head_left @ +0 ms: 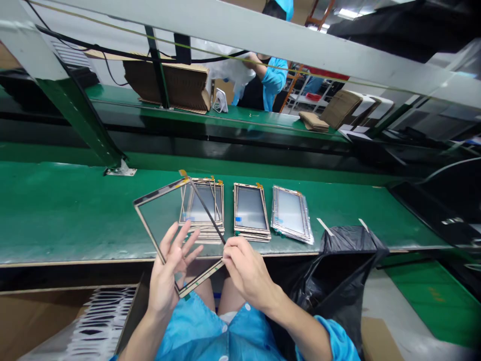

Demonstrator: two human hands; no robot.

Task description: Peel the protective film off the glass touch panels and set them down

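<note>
A clear touch-screen glass panel [165,210] with a narrow dark and tan frame is held tilted above the bench's front edge. My left hand [164,281] grips its left side, with the fingers spread across and showing by the glass. At the lower right edge, my right hand [246,268] pinches the panel between bent fingers and thumb. Just behind it lies a stack of similar framed panels [205,203], partly covered from view. A second panel stack [251,208] sits to its right, and a third stack in clear film [291,210] lies beyond that.
A black plastic bag [338,271] hangs taped to the green bench [75,215] at right. At lower left, a carton holds white slotted packing [103,321]. A metal post [86,120] rises at left. Across the bench stand cardboard dividers [169,85] and a co-worker in blue [276,80].
</note>
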